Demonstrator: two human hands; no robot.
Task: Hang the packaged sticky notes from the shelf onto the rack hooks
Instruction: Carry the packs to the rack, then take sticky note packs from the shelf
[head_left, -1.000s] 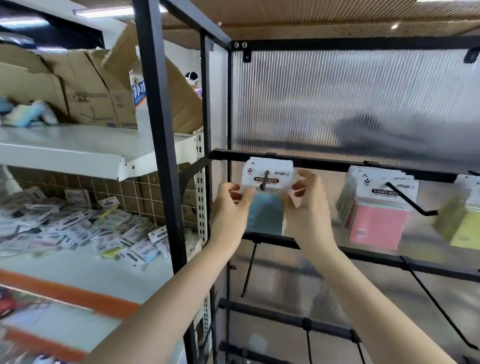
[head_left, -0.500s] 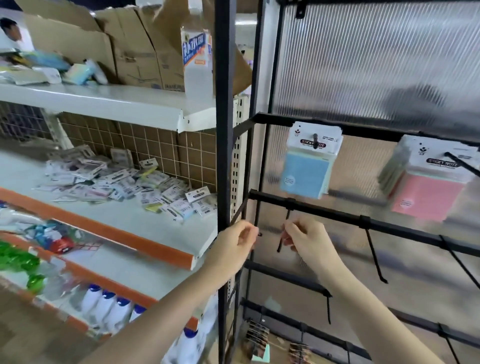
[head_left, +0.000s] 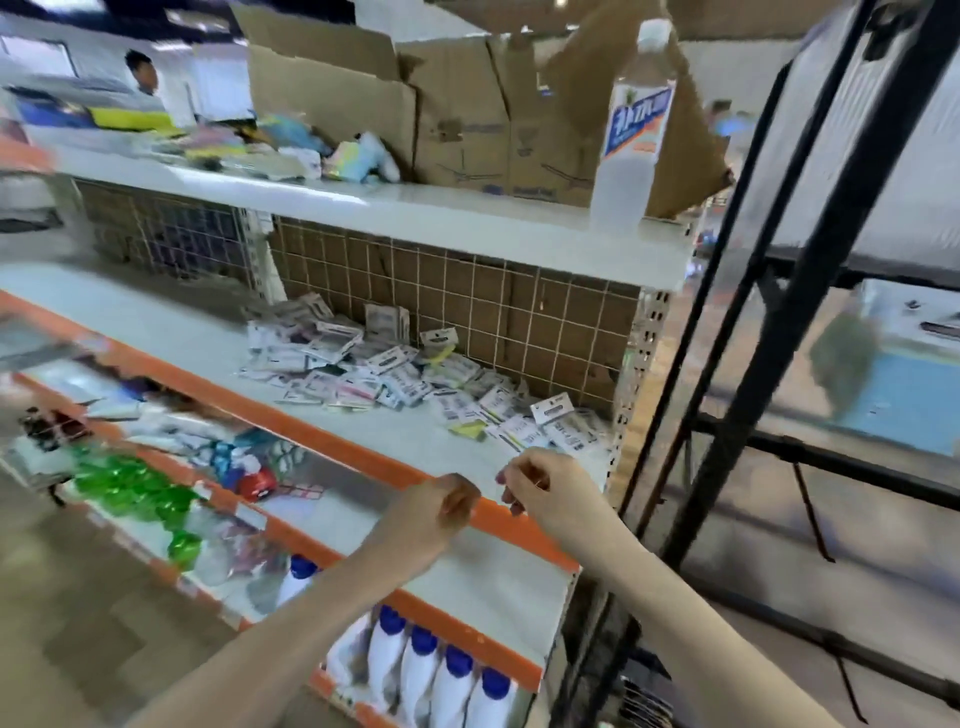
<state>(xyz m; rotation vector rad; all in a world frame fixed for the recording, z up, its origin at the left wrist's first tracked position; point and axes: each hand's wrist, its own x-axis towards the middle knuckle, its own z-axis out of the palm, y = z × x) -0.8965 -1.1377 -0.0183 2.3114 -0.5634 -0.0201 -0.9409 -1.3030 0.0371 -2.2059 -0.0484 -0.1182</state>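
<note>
- 2 bare hands hover above the orange front edge of the white metal shelf: the left hand has its fingers loosely curled with nothing in them, and the right hand also hangs loosely curled, holding nothing.
- 1 loose pile of white-carded packaged sticky notes lies on that shelf at 12 o'clock from the hands; the packets overlap too much to count.
- The pile's long axis runs from 10 o'clock towards 4 o'clock along the shelf; single packets point every which way, mostly lying flat.
- 1 black metal rack stands at 3 o'clock, its ribbed translucent panel blurred; 2 thin black hooks show below its bars, the lower one cut short by the frame edge.
- 1 blue packet of sticky notes hangs on the rack at 2 o'clock, blurred and cut off by the right edge.
- 1 clear plastic bottle with a blue-and-white label stands upright on the top shelf beside brown cardboard boxes.
- 4 white bottles with blue caps stand in a row at 6 o'clock, partly hidden by the left forearm.
</note>
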